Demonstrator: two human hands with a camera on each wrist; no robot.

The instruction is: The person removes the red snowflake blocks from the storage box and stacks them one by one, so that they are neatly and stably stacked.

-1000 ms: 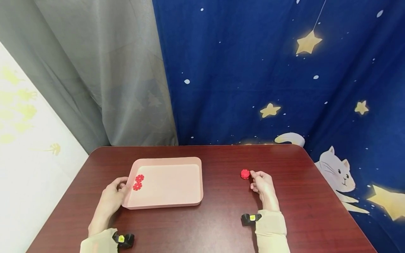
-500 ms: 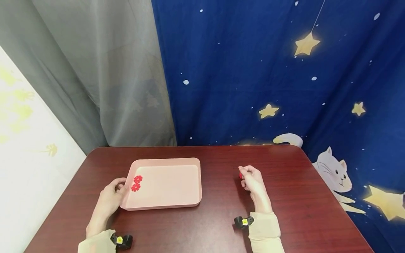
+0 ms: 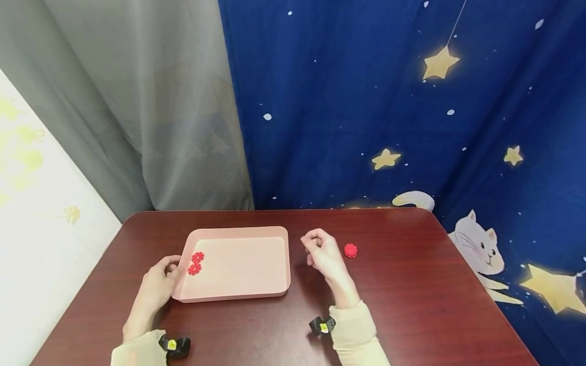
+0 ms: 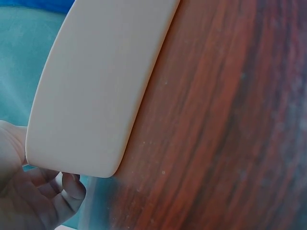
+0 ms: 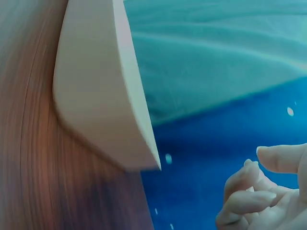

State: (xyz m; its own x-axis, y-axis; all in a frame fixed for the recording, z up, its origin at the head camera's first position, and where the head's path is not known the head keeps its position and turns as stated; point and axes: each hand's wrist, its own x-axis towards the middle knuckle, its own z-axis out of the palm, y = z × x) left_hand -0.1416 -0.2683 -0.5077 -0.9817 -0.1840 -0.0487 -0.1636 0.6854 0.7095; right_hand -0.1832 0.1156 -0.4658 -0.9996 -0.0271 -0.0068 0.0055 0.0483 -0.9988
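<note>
My left hand (image 3: 156, 288) grips the left end of a shallow pink tray (image 3: 242, 295); in the left wrist view, its curled fingers (image 4: 73, 188) are at the tray's corner. Two red notched snowflake discs (image 3: 194, 268) lie inside, near that end. Just right of the tray, my right hand (image 3: 327, 259) is above the table with thumb and index finger drawn together. The right wrist view shows its thumb (image 5: 280, 158) close to the curled fingers; I cannot tell whether a disc is between them. A small stack of red discs (image 3: 350, 250) sits on the table to its right.
The dark red wooden table (image 3: 265, 330) runs back to a grey curtain (image 3: 197, 127) and a blue starry curtain (image 3: 320, 101). A white wall panel (image 3: 41, 229) stands at the left. Black wrist cameras are strapped over both sleeves.
My right hand has gone from the red stack leftward to beside the tray, leaving the stack in full view. The left hand keeps its place at the tray.
</note>
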